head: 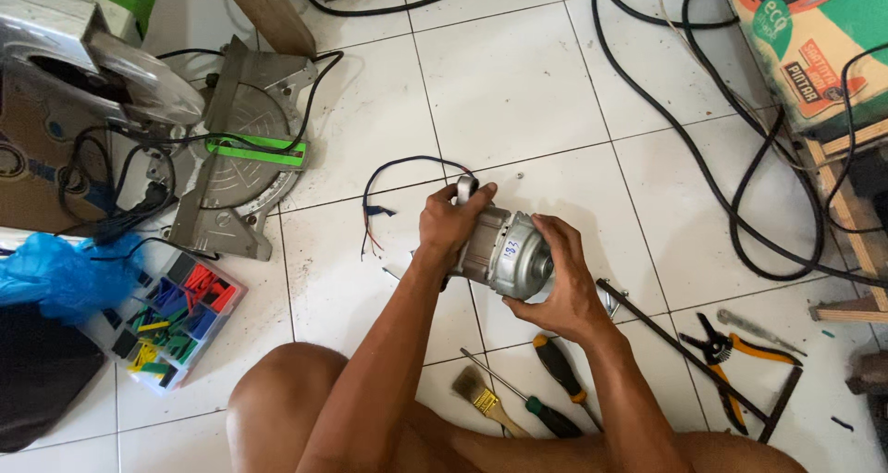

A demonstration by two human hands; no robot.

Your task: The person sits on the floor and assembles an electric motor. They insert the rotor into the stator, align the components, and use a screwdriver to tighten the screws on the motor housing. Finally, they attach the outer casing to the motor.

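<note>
Between the hands sits the grey motor (504, 249): left hand (450, 221) and right hand (561, 279) both clasp it.

Your body, as seen: left hand (450, 221) bare, no glove, ring or watch; right hand (561, 279) likewise; forearms unsleeved; both knees bare, no clothing visible.
</note>
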